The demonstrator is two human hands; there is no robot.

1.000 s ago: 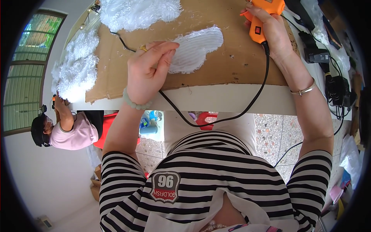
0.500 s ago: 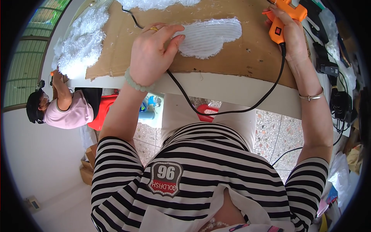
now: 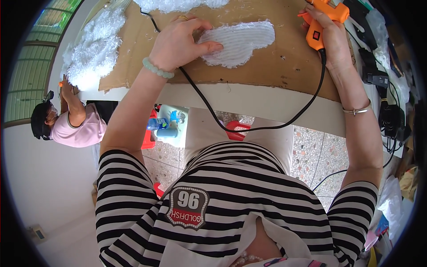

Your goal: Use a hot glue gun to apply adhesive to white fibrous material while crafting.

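My right hand [image 3: 334, 38] is wrapped round an orange glue gun [image 3: 315, 36] with a small red switch, held over the right part of the brown cardboard [image 3: 284, 71]. A flat white fuzzy fabric piece [image 3: 240, 42], ribbed and cloud-shaped, lies on the cardboard. My left hand [image 3: 178, 42] is at that piece's left end, thumb lying over its surface and forefinger near its upper edge, the two spread apart. Its other fingers are partly hidden. From the glue gun a black cable [image 3: 249, 130] sags below the table's front edge and rises past my left hand.
White fluffy material [image 3: 95, 49] is heaped at the left, with more [image 3: 182, 4] along the far side. Black adapters [image 3: 391, 120] and cords crowd the right edge. Another person [image 3: 75, 124] in pink works at the far left. A small stand [image 3: 178, 138] with a bottle is below the table.
My left hand has lowered its thumb onto the fabric piece, and its wrist and forearm have swung left. The glue gun stays in my right hand, almost unmoved.
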